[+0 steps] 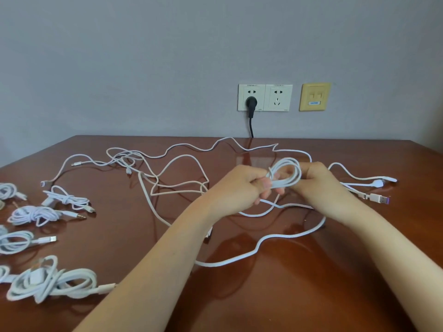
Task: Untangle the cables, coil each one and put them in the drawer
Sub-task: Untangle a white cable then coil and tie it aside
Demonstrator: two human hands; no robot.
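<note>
Both my hands hold a small white cable coil (287,172) above the middle of the brown table (311,295). My left hand (242,185) grips its left side, and my right hand (316,182) pinches its right side. The loose tail of this white cable (259,250) trails down across the table toward me. A beige cable (177,174) lies in open loops to the left of my hands. Thin white cables (124,158) lie tangled further back. No drawer is in view.
Several coiled white cables (51,280) lie in a column along the table's left edge. Loose plug ends (376,191) lie at the right. Wall sockets (265,97) with a black plug (251,103) sit behind the table.
</note>
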